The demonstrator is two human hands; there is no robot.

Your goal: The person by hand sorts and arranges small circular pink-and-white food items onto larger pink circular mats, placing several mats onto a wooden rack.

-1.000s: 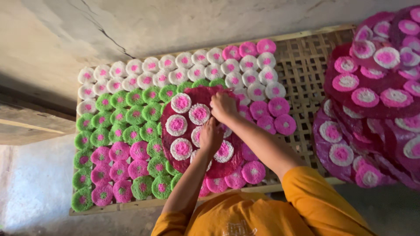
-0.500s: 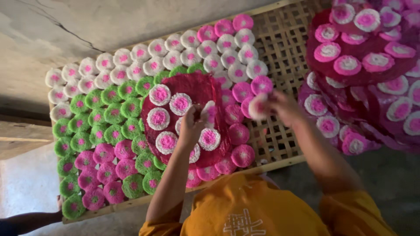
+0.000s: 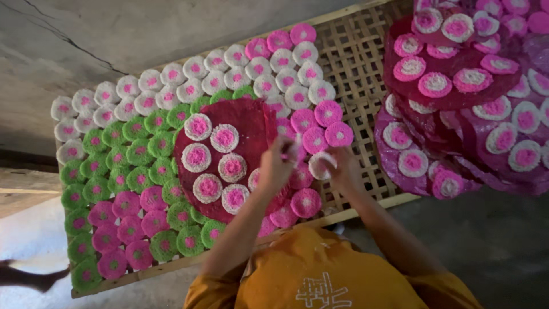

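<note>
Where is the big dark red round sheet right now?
In the head view the dark red sheet lies left of centre on the woven bamboo rack, over green and pink cakes, with the left hand at its right edge.

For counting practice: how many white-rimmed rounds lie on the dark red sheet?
6 rounds on the dark red sheet: two top, two middle, two lower; the left hand may hide more.

A cracked grey concrete wall (image 3: 143,40) rises above a dim, dusty floor (image 3: 503,246).

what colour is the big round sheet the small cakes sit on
Dark magenta-red; the big round sheet shows best in the head view, lying over the woven bamboo rack.
</note>
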